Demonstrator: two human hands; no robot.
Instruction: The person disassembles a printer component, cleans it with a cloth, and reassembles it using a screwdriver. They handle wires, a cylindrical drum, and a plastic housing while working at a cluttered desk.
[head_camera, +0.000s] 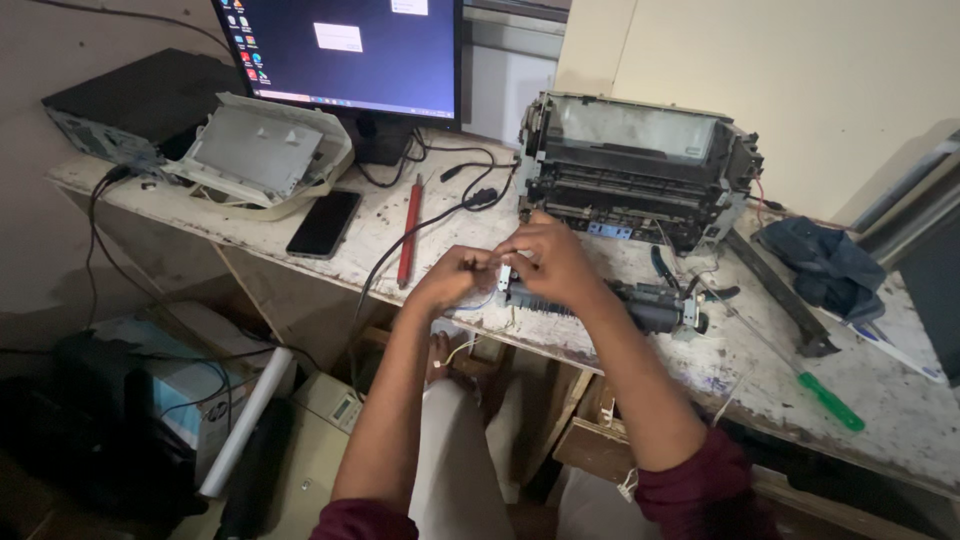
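Now mid-disassembly at frame centre: left hand (455, 272) and right hand (545, 255), fingers pinched together on the end of a black roller assembly (600, 298) lying on the worktop (760, 370) below the stripped printer (635, 165). Likely calls for steady, small prying next.

Workbench (700, 360) – rough wood, paint worn and stained, chipped along the front edge. Roller unit (600, 298) – matt black plastic with dull metal ends. Stripped printer (635, 165) near the back edge: grey plastic, dusty. Phone (323, 224) glossy black glass. Right-corner cloth (825, 265) dark, crumpled.
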